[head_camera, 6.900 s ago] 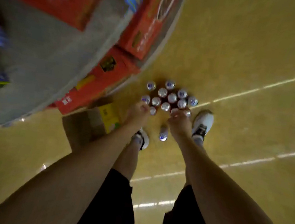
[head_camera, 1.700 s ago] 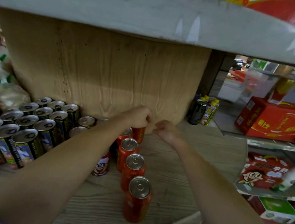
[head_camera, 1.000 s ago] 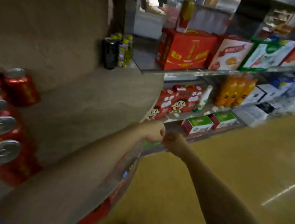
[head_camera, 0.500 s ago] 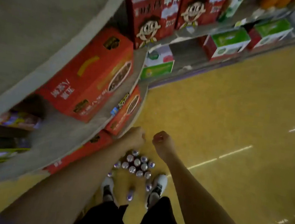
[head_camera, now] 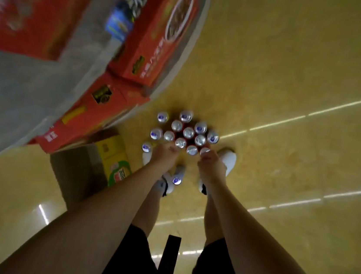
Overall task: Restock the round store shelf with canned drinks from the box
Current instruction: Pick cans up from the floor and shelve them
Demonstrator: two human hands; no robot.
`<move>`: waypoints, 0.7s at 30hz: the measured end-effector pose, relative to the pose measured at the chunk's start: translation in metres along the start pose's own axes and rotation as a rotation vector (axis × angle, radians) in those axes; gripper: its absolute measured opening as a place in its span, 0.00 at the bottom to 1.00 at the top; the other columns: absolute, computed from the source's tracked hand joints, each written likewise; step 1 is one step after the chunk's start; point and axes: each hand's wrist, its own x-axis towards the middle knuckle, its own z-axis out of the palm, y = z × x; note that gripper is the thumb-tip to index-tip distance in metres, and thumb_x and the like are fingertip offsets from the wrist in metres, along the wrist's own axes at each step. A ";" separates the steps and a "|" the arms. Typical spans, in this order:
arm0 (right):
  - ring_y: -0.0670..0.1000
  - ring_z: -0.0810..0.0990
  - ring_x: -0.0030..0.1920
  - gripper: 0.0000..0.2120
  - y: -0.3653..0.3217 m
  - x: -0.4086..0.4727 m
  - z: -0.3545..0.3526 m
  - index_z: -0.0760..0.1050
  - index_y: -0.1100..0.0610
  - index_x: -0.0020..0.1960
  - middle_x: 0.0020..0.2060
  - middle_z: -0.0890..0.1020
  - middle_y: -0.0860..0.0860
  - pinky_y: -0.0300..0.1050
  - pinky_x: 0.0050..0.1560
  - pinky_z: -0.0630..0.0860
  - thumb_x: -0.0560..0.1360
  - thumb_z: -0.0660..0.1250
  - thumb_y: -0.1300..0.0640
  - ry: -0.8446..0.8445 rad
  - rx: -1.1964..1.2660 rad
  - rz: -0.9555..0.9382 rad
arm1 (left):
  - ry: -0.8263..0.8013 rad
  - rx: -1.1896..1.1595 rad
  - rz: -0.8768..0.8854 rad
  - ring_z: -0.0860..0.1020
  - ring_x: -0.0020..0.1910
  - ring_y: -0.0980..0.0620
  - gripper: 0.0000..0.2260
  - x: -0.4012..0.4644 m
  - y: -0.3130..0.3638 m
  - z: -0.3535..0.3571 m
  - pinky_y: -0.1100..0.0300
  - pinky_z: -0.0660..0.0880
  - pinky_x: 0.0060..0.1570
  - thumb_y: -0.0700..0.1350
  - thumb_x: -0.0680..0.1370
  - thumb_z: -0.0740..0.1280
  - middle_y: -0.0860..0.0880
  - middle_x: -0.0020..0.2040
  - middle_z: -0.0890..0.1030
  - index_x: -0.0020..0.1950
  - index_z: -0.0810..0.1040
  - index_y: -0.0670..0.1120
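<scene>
hands reach down to a cluster of cans [head_camera: 184, 132] standing upright on the yellow shop floor [head_camera: 292, 105], just in front of the person's white shoes [head_camera: 226, 160]. left hand [head_camera: 164, 155] is at the near-left edge of the cluster, right hand [head_camera: 211, 165] at the near-right edge; both look curled over can tops, but whether the fingers are actually clamped on a can or only touching can't be told from above w/ this blur.

judgement: step in hand is picking up the next cans for the round shelf [head_camera: 43, 97], which curves in at upper left. to do it well, take the outer cans nearest each hand first, grip round the body not the lid rim, lift straight up so neighbours don't topple, approx one per hand unless grip is sure.

count, as far as visible: approx 13 silver can tops in the main cluster, some partly hidden by the hands, plus 1 stray can [head_camera: 176, 180] between the feet. 2 hands, 2 shoes. red cartons [head_camera: 158, 31] on the shelf tiers: at least 3. one open cardboard box [head_camera: 94, 167] w/ yellow-green print sits on the floor left of the left arm, beside the shelf base; its contents aren't visible.
</scene>
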 end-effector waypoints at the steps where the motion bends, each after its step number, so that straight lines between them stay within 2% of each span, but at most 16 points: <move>1: 0.61 0.80 0.51 0.11 0.013 0.019 0.016 0.78 0.59 0.54 0.49 0.83 0.59 0.42 0.43 0.66 0.73 0.62 0.64 0.001 -0.013 0.010 | 0.000 -0.009 -0.018 0.80 0.52 0.41 0.08 0.023 -0.016 0.014 0.49 0.77 0.55 0.46 0.78 0.65 0.40 0.50 0.83 0.50 0.82 0.45; 3: 0.62 0.80 0.49 0.08 0.038 0.057 0.046 0.77 0.59 0.49 0.46 0.83 0.61 0.42 0.41 0.64 0.73 0.63 0.66 0.011 -0.028 0.014 | 0.011 -0.044 -0.084 0.81 0.51 0.40 0.08 0.067 -0.049 0.043 0.48 0.78 0.53 0.46 0.77 0.65 0.38 0.49 0.82 0.48 0.82 0.44; 5: 0.61 0.80 0.48 0.05 0.063 0.094 0.075 0.76 0.59 0.47 0.45 0.83 0.61 0.42 0.40 0.65 0.72 0.64 0.64 0.008 -0.060 0.010 | -0.007 -0.067 -0.125 0.80 0.45 0.39 0.07 0.107 -0.080 0.073 0.48 0.78 0.47 0.43 0.76 0.64 0.34 0.47 0.81 0.42 0.80 0.43; 7: 0.59 0.81 0.48 0.05 0.086 0.127 0.101 0.77 0.60 0.48 0.45 0.83 0.59 0.43 0.42 0.69 0.73 0.67 0.62 0.021 -0.055 0.024 | -0.053 -0.093 -0.138 0.76 0.38 0.43 0.11 0.139 -0.106 0.100 0.55 0.73 0.39 0.39 0.76 0.63 0.33 0.42 0.79 0.34 0.76 0.46; 8: 0.58 0.81 0.49 0.06 0.096 0.141 0.113 0.77 0.60 0.49 0.46 0.84 0.58 0.44 0.43 0.71 0.73 0.69 0.60 0.030 -0.027 0.037 | -0.070 -0.161 -0.167 0.74 0.36 0.46 0.12 0.151 -0.114 0.111 0.56 0.70 0.39 0.37 0.76 0.63 0.36 0.38 0.77 0.33 0.75 0.47; 10: 0.56 0.82 0.49 0.07 0.110 0.165 0.132 0.77 0.58 0.49 0.46 0.84 0.55 0.42 0.43 0.71 0.73 0.69 0.57 0.042 0.024 0.066 | -0.083 -0.325 -0.222 0.75 0.37 0.47 0.12 0.173 -0.128 0.132 0.54 0.72 0.41 0.35 0.77 0.64 0.41 0.36 0.76 0.36 0.76 0.47; 12: 0.54 0.82 0.49 0.07 0.120 0.184 0.146 0.77 0.57 0.51 0.46 0.85 0.53 0.39 0.41 0.67 0.74 0.67 0.56 0.056 0.028 0.081 | -0.082 -0.475 -0.296 0.76 0.37 0.45 0.12 0.190 -0.134 0.149 0.52 0.76 0.44 0.34 0.77 0.63 0.43 0.36 0.77 0.38 0.76 0.48; 13: 0.54 0.82 0.50 0.09 0.123 0.191 0.153 0.78 0.57 0.52 0.47 0.85 0.53 0.39 0.41 0.66 0.74 0.67 0.55 0.059 0.021 0.079 | -0.081 -0.541 -0.341 0.76 0.35 0.45 0.12 0.197 -0.138 0.156 0.53 0.77 0.42 0.34 0.78 0.62 0.44 0.35 0.76 0.39 0.76 0.48; 16: 0.57 0.81 0.54 0.14 0.128 0.206 0.167 0.76 0.55 0.60 0.50 0.85 0.55 0.44 0.48 0.73 0.76 0.65 0.54 0.071 0.004 0.051 | -0.080 -0.728 -0.428 0.74 0.26 0.52 0.10 0.211 -0.144 0.171 0.65 0.73 0.26 0.33 0.80 0.58 0.49 0.29 0.74 0.46 0.73 0.45; 18: 0.60 0.80 0.56 0.15 0.128 0.212 0.171 0.74 0.54 0.63 0.52 0.84 0.57 0.48 0.52 0.74 0.77 0.63 0.55 0.074 -0.002 0.050 | -0.082 -0.811 -0.446 0.71 0.20 0.57 0.10 0.216 -0.141 0.176 0.69 0.70 0.21 0.35 0.80 0.59 0.51 0.26 0.71 0.41 0.70 0.46; 19: 0.61 0.79 0.57 0.15 0.127 0.214 0.172 0.73 0.54 0.64 0.54 0.83 0.58 0.49 0.52 0.74 0.78 0.62 0.56 0.071 -0.013 0.060 | -0.097 -0.833 -0.456 0.71 0.20 0.58 0.09 0.218 -0.137 0.177 0.69 0.69 0.21 0.37 0.79 0.60 0.51 0.27 0.70 0.39 0.68 0.46; 21: 0.62 0.78 0.57 0.16 0.125 0.217 0.174 0.71 0.55 0.65 0.56 0.81 0.59 0.50 0.52 0.73 0.78 0.59 0.56 0.073 -0.034 0.088 | -0.138 -0.845 -0.480 0.75 0.31 0.54 0.04 0.222 -0.128 0.180 0.64 0.74 0.31 0.41 0.78 0.61 0.47 0.36 0.75 0.44 0.72 0.45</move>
